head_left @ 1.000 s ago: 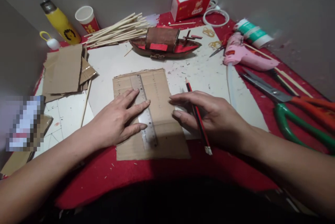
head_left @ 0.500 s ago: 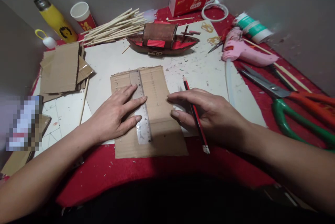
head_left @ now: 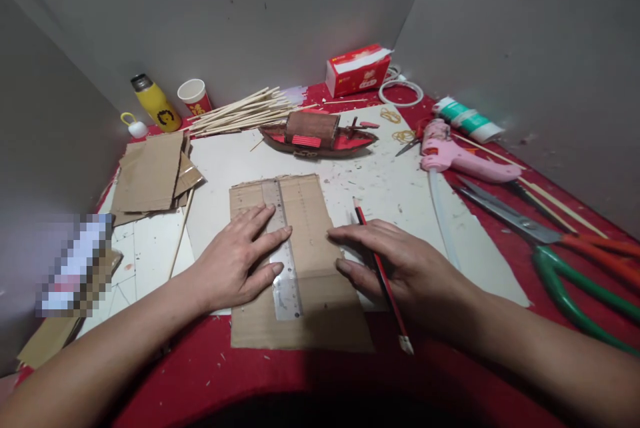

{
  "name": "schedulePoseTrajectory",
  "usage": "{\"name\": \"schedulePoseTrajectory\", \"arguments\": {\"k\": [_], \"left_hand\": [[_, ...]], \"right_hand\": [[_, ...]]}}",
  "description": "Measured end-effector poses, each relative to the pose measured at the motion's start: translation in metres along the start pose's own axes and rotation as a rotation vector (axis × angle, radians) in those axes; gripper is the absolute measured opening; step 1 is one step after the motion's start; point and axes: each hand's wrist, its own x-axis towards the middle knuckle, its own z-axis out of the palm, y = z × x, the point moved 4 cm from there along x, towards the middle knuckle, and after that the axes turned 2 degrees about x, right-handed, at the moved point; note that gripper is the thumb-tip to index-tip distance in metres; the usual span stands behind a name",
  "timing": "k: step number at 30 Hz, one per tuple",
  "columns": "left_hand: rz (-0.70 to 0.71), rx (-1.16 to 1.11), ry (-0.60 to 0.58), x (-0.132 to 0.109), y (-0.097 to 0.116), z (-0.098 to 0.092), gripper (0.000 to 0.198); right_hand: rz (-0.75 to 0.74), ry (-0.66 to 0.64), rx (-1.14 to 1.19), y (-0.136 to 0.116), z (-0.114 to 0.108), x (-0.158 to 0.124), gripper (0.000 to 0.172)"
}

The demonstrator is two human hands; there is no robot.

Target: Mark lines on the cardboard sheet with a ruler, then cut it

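My left grip (head_left: 243, 251), a bare hand, is spread, its fingers resting on a straight, pale translucent ruler (head_left: 287, 301). I see the ruler lying lengthwise on a flat, brown, roughly rectangular cardboard piece (head_left: 315, 235), in front of me, partly over a large white sheet (head_left: 220, 155) and partly over the red counter (head_left: 200, 375). My right grip (head_left: 403, 258), also bare, holds a slim red-and-black pencil (head_left: 381, 270), sharpened end pointing away from me; I cannot tell exactly which fingers pinch it. That hand's index finger and thumb are parted, their tips at the cardboard's right edge. Beyond the cardboard I have 1 brown model boat (head_left: 313, 135) with red inside. To my right lie a pink glue gun (head_left: 467, 160) and large metal scissors with green and orange handles (head_left: 543, 235); to my left, brown cardboard scraps (head_left: 150, 175) are stacked.
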Motion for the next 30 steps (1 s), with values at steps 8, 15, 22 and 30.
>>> {"name": "schedulePoseTrajectory", "arguments": {"k": [8, 15, 22, 30], "left_hand": [[0.004, 0.016, -0.007, -0.0011, 0.0025, -0.0017, 0.060], [0.026, 0.033, 0.002, -0.0013, 0.0056, -0.0020, 0.062], [0.025, 0.037, 0.010, -0.0019, 0.0040, -0.0022, 0.062], [0.052, 0.039, 0.023, -0.0015, 0.0026, -0.0021, 0.063]], "right_hand": [[0.000, -0.013, -0.004, 0.0032, 0.0023, -0.0035, 0.026], [0.002, -0.008, 0.038, 0.0030, 0.0035, -0.0056, 0.029], [-0.023, 0.026, 0.048, 0.0028, 0.0022, -0.0061, 0.032], [-0.003, 0.009, 0.059, 0.0019, 0.0001, -0.0038, 0.030]]}}
